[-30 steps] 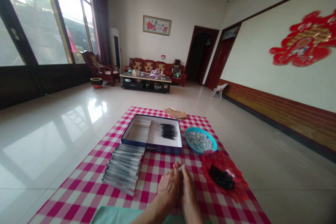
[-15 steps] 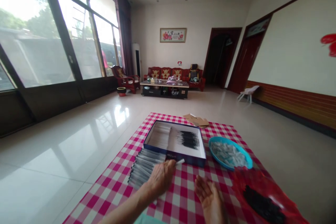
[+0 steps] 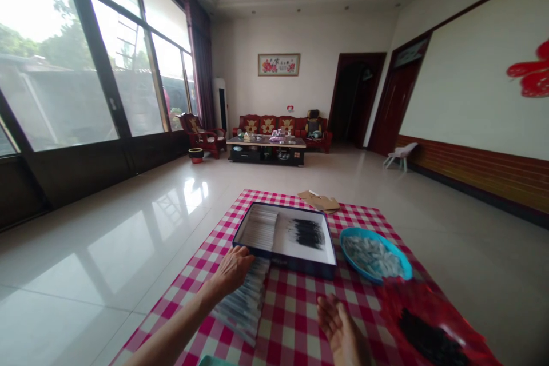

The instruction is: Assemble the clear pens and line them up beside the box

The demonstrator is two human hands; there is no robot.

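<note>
Your left hand (image 3: 231, 270) is lying flat on the far end of the row of pens (image 3: 245, 303), right beside the near left corner of the box (image 3: 285, 259). Its fingers (image 3: 242, 256) are stretched out and pressing down, not clenched, and I cannot tell if a pen is tucked under the palm. The pens are lying side by side in a neat row on the cloth (image 3: 295, 320), just in front of the box, so each one is easy to reach.

Your right hand (image 3: 341, 329) is resting in front of the box, to the right of the pens, with the palm turned up. Its fingers are loose and holding nothing.

The box is sitting in the middle of the cloth with its lid off. White sticks are lined up in its left side and thin black ones in the middle, so the parts are staying sorted. The blue bowl (image 3: 376, 253) is sitting just right of the box with small pale bits in it. The red dish (image 3: 433, 326) is nearer to you than the bowl and is holding little black bits. Both are close to your right hand.

The red dish is blurry and cut off at the bottom edge. Your right wrist is cut off too. The bits in the bowl are too small to make out. Behind the box, a brown card (image 3: 321, 202) is lying flat, and I cannot tell what it is.
</note>
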